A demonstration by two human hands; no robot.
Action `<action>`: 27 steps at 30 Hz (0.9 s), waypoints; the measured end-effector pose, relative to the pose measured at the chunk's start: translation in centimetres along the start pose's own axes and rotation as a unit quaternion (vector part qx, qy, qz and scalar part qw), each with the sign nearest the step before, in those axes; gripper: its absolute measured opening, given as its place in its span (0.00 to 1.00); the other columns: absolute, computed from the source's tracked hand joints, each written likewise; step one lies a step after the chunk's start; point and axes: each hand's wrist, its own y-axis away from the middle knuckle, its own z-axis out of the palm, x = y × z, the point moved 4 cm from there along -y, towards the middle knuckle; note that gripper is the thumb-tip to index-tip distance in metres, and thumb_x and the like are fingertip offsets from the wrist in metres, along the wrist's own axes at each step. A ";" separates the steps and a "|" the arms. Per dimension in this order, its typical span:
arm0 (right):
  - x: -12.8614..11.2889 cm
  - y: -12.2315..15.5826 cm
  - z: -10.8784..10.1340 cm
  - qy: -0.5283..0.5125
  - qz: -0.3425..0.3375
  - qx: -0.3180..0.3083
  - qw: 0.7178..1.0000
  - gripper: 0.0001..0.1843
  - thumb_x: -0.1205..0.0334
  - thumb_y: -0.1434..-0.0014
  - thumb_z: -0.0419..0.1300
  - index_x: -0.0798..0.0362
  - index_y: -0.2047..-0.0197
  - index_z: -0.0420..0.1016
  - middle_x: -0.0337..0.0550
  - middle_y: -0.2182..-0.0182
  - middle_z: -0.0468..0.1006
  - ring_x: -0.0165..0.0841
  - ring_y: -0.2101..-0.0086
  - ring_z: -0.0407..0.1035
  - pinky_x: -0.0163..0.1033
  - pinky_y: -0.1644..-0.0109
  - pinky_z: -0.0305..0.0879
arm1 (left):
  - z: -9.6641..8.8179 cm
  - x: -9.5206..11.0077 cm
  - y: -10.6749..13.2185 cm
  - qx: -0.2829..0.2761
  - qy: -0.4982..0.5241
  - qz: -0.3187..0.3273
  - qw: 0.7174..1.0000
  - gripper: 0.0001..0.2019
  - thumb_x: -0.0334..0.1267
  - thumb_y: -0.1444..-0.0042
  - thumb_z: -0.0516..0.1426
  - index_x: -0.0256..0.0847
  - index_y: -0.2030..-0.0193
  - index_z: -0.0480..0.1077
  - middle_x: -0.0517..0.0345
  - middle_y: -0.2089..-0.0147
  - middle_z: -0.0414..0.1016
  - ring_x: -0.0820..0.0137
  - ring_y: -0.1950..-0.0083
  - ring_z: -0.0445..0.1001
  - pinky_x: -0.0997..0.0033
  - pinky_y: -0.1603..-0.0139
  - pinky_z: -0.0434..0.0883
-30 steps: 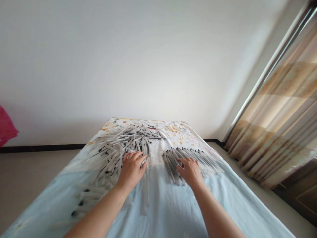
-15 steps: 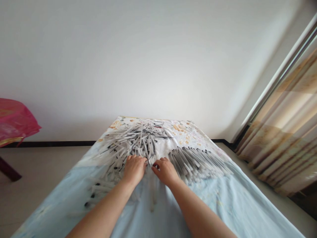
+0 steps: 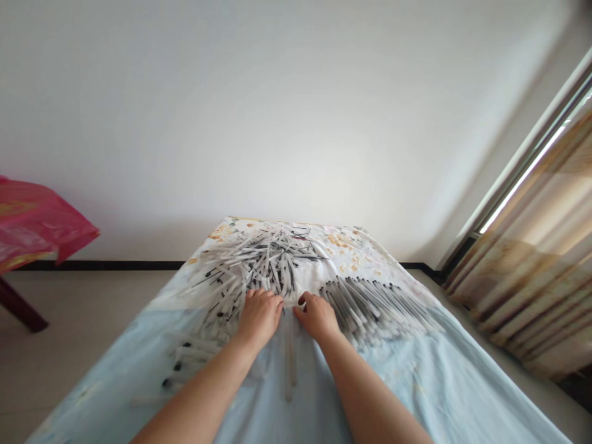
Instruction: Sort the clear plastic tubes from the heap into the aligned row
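My left hand (image 3: 261, 313) is closed, its fingertips curled down at the near edge of a loose heap of slim whitish pen-like tubes (image 3: 259, 259) mixed with thin black pieces. Beside it, my right hand (image 3: 318, 316) is curled too, thumb and forefinger bent towards the left hand. Whatever lies in the fingertips is small and blurred. Between my wrists, two translucent tubes (image 3: 288, 364) lie side by side on the cloth, pointing towards me. To the right of my right hand lies a neat row of black-ended pens (image 3: 377, 308), roughly parallel.
A floral white and light blue cloth (image 3: 393, 382) covers the table. Several black-ended tubes (image 3: 189, 357) lie left of my left forearm. A pink plastic cover (image 3: 46, 222) hangs over something at the left. Curtains (image 3: 522, 277) hang at the right, and a white wall (image 3: 296, 123) stands behind.
The view has shifted slightly. Two tubes now show clearly between my wrists, where a blurred one showed before. The thin dark piece between my fingertips is now less visible.
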 end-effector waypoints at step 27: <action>-2.3 -2.7 2.3 -0.090 -0.016 -0.033 0.995 0.12 0.55 0.51 0.55 0.53 0.70 0.75 0.45 0.71 0.77 0.34 0.69 0.69 0.33 0.69 0.55 | 1.5 -3.1 -0.7 0.100 0.450 -0.205 0.863 0.20 0.51 0.47 0.46 0.38 0.63 0.71 0.62 0.83 0.63 0.72 0.81 0.63 0.75 0.79 0.59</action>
